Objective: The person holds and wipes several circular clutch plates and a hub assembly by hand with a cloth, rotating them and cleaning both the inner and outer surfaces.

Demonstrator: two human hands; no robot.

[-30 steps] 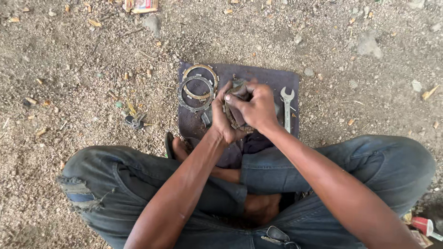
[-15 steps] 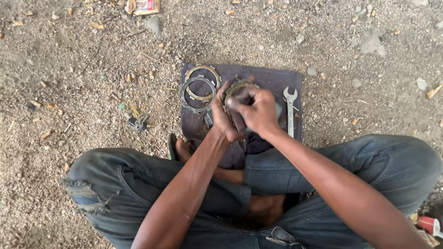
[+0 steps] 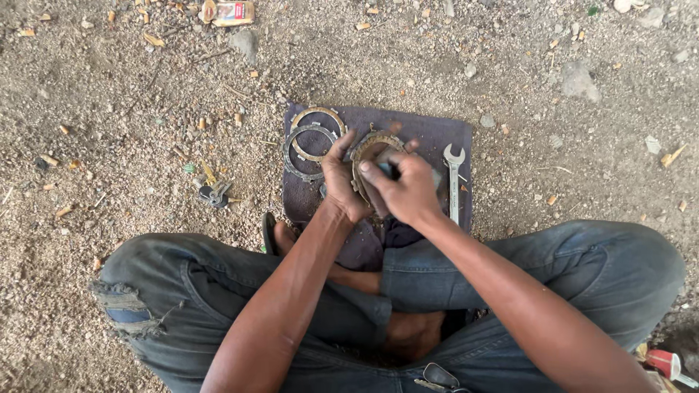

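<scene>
I sit cross-legged on gravel, with both hands raised over a dark purple cloth (image 3: 429, 135). My left hand (image 3: 338, 182) grips a round toothed brown ring plate (image 3: 370, 145) by its left edge and holds it on edge. My right hand (image 3: 404, 185) presses fingers against the face of the same plate, seemingly with a small dark piece under the fingertips; I cannot tell what that piece is. Two more ring plates (image 3: 312, 142), one brown and one grey, lie overlapping on the cloth to the left of my hands.
A silver open-ended spanner (image 3: 453, 182) lies on the cloth right of my hands. A small bunch of keys (image 3: 212, 191) lies on the gravel to the left. A crushed packet (image 3: 229, 11) is at the top, a red object (image 3: 662, 362) at bottom right. My jeans-clad knees (image 3: 182, 269) flank the cloth.
The ring plate has been turned up so its round toothed rim now shows between my hands. My right fingers have shifted across its face. The camera has drifted slightly.
</scene>
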